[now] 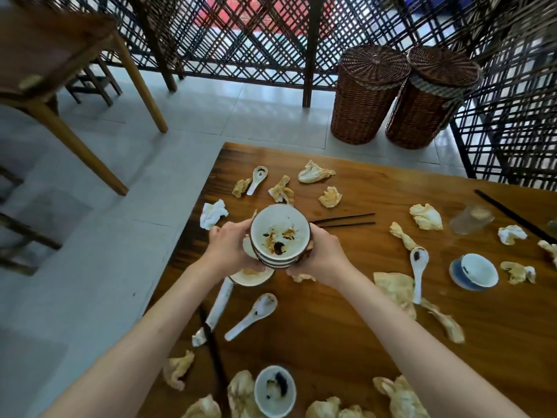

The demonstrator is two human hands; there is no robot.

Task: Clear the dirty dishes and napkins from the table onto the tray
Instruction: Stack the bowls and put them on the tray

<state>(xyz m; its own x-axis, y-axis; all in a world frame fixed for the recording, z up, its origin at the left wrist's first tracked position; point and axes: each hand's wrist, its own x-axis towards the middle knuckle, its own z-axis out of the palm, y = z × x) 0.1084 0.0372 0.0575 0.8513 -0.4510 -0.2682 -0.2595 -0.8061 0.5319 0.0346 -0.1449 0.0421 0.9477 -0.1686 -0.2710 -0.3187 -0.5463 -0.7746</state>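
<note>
The counter (pixel 346 333) is littered with crumpled napkins (pixel 426 217), spoons (pixel 251 315) and dirty bowls (pixel 275 391). Above its left part I hold a stack of bowls (pixel 279 236), my left hand (pixel 230 247) and right hand (pixel 322 254) curled round its sides.

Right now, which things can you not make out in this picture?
- Tray: none shows in the head view, so its place is unknown.
- Stack of bowls: both hands, left and right, cover its sides; the count is unclear.
- Plate: mostly hidden under the stack and the left hand.
- Napkins at the bottom edge: cut off.
- Glass: blurred; contents unclear.
</note>
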